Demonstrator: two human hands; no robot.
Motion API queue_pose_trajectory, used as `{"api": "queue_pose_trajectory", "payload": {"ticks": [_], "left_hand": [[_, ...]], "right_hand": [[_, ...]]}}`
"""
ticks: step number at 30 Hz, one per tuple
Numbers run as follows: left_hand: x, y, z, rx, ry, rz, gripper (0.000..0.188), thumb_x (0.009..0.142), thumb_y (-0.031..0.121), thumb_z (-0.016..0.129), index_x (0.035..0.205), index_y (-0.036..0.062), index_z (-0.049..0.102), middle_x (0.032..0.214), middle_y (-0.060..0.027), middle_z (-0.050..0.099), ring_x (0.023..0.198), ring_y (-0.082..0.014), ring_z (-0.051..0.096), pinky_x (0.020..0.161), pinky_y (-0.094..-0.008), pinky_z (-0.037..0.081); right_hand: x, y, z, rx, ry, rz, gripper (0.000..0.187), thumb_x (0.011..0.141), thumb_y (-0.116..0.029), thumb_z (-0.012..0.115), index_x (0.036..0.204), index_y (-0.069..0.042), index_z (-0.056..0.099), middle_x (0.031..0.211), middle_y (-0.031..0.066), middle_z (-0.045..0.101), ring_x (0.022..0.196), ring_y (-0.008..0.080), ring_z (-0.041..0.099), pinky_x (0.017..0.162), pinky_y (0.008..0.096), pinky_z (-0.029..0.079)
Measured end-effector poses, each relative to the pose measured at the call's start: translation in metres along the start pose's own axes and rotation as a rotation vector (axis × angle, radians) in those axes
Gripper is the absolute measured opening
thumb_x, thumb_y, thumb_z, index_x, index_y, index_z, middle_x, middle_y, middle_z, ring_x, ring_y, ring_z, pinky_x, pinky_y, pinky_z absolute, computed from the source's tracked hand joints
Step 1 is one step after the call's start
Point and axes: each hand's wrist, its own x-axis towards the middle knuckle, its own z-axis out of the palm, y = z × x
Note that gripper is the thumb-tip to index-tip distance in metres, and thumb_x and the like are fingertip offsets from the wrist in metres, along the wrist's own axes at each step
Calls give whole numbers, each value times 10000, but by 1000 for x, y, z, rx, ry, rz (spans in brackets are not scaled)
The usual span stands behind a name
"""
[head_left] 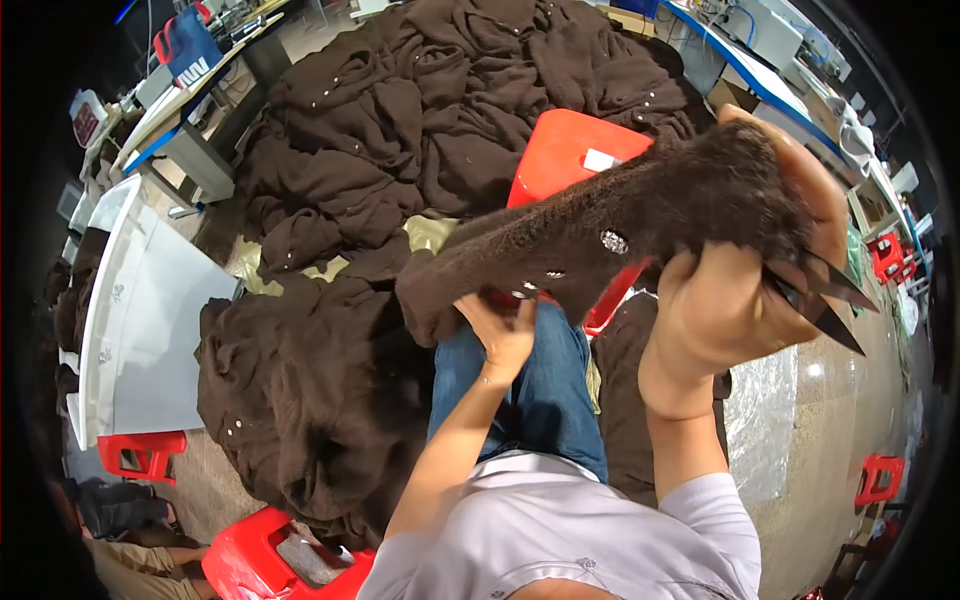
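A dark brown fuzzy garment piece (690, 195) with small shiny buttons or snaps is stretched in front of me, rising to the right. My right hand (715, 305) is closed around its raised right end. A pair of dark-bladed scissors (843, 300) also sits in that hand, blades pointing outward to the lower right. My left hand (503, 335) grips the lower left edge from beneath, with its fingertips partly hidden by the cloth. Behind the piece stands a red plastic stool (560, 150) with a small white label on top.
A large heap of brown garments (430, 120) lies ahead on the floor. Another brown pile (310, 400) is beside my left leg. A white bin (165, 310) stands at left, with a red stool (240, 550) at lower left. Worktables (750, 65) line both sides. A person's legs (140, 565) show at lower left.
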Motion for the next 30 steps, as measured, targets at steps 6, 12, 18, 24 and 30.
{"api": "queue_pose_trajectory", "payload": {"ticks": [6, 12, 18, 24, 30], "left_hand": [[74, -12, -11, -320, -361, -334, 207, 854, 6, 569, 1021, -97, 634, 966, -113, 682, 924, -159, 604, 825, -308, 484], [230, -7, -77, -93, -939, -112, 262, 783, -100, 526, 949, -2, 704, 829, 34, 655, 780, -62, 574, 694, -223, 469], [334, 77, -88, -208, -631, 192, 285, 781, -141, 453, 970, -23, 631, 898, 27, 628, 848, -65, 566, 789, -204, 446], [212, 88, -108, -4, -832, 261, 417, 620, -148, 448, 936, 3, 673, 919, -111, 643, 892, -252, 627, 836, -306, 485], [27, -77, -118, 166, -803, 92, 498, 625, -182, 483, 955, 94, 734, 1170, -101, 579, 1081, -288, 516, 971, -333, 416]], "right_hand": [[18, 30, -39, 69, 295, -16, 254, 781, 92, 510, 1013, 93, 612, 960, 167, 678, 877, 197, 664, 829, 299, 539], [-32, 150, -97, -202, -17, 297, 210, 792, 112, 592, 958, 16, 676, 870, 28, 675, 795, 90, 619, 739, 216, 490], [-72, 195, -108, -127, -76, 534, 123, 833, 75, 651, 945, 27, 668, 829, -19, 645, 781, 54, 572, 712, 201, 459], [-113, 151, -184, -110, 21, 515, 256, 802, 152, 547, 988, 23, 668, 970, 59, 658, 923, 134, 616, 847, 256, 482], [-256, 87, -232, -446, -686, 667, 417, 586, 164, 576, 935, -39, 677, 800, 106, 610, 687, 242, 614, 619, 309, 493]]}}
